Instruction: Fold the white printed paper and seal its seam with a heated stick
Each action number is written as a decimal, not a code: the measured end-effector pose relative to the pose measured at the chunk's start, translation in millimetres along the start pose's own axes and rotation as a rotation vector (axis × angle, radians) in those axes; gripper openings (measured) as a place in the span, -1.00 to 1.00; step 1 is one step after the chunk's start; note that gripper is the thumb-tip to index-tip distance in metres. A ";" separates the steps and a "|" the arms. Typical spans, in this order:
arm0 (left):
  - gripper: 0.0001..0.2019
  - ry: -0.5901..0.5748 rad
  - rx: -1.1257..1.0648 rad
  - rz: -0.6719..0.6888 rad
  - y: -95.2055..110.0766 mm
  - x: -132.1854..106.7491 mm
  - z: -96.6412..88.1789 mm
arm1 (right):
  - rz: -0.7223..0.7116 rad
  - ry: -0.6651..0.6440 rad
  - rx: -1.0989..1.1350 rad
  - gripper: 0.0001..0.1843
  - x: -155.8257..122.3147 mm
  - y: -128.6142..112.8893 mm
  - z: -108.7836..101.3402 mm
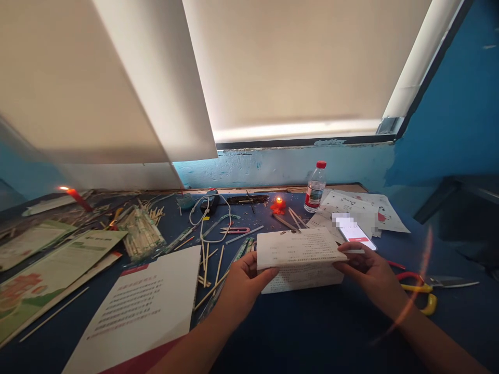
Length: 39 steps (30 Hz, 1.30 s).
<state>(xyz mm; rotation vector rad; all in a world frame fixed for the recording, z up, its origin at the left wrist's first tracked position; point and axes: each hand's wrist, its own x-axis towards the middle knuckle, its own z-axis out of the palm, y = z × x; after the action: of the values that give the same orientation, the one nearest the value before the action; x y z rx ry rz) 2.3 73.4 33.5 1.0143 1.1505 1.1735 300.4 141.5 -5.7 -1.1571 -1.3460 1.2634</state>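
Observation:
A folded sheet of printed paper [300, 249] is held up over the dark blue table between my two hands. My left hand [249, 275] pinches its left end, thumb in front along the fold. At the right end, my right hand [360, 265] grips the paper with thumb and fingers, and a narrow white strip [353, 251] shows by its fingers. Just behind the paper lie several thin sticks [298, 217] and a lit, melted red candle [278, 206]. A phone with a bright screen [354, 232] rests behind my right hand.
Yellow-and-red-handled scissors [429, 291] lie to the right. A red-capped bottle [315, 187] stands at the back. Far left, a lit red candle [78, 197] leans. Bundled chopsticks [140, 231], red thread snips [236, 230], a white cable [197, 218] and a printed booklet [148, 301] cover the left side.

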 end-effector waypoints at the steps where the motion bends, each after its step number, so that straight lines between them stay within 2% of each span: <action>1: -0.60 0.004 -0.005 -0.007 -0.6 -0.4 -1.9 | -0.002 -0.010 0.004 -0.48 0.2 0.1 -0.4; 9: -0.72 0.066 0.058 -0.013 1.2 -3.7 -13.3 | -0.030 -0.007 -0.071 -0.52 -1.8 -1.2 -2.8; 14: -0.63 -0.027 0.038 -0.016 -0.3 -5.7 -12.2 | -0.024 -0.048 -0.049 -0.50 -3.8 -0.7 -2.1; 28: -0.55 -0.084 -0.021 -0.027 -4.2 -14.0 -2.0 | -0.009 -0.065 -0.061 -0.51 -4.5 -1.9 -2.9; 39: -0.55 0.019 -0.091 -0.063 1.8 -15.1 9.1 | -0.002 -0.134 0.045 -0.48 -5.7 0.3 -2.1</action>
<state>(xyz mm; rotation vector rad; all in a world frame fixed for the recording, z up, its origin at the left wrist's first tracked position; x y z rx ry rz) 10.8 58.7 38.4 0.8935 1.1264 1.1768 303.2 136.1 -6.1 -1.0550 -1.4092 1.3830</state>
